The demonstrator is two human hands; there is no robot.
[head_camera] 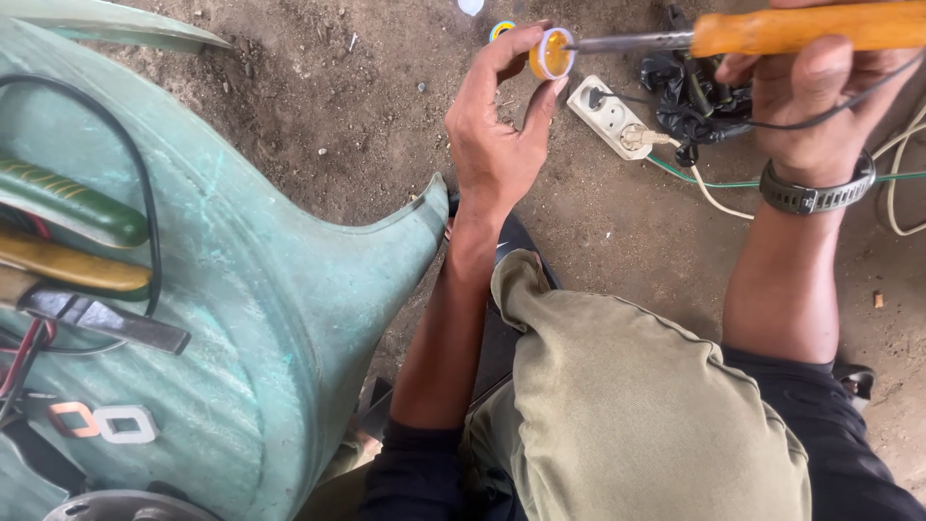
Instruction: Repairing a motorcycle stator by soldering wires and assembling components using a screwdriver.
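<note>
The left hand point(497, 135) pinches a small round tin point(551, 53) of yellow paste. The right hand point(820, 92) grips an orange-handled soldering iron point(772, 34), tip inside the tin, above a white power strip point(610, 116) on the dirt floor point(318, 106).

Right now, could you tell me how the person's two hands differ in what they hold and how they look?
The left hand pinches a small round tin of orange paste between thumb and fingers; the right hand grips the orange handle of a soldering iron. The left wrist is bare; the right wears a dark watch. Both are bare-skinned and raised over the dirt ground, the iron's tip meeting the tin.
</note>
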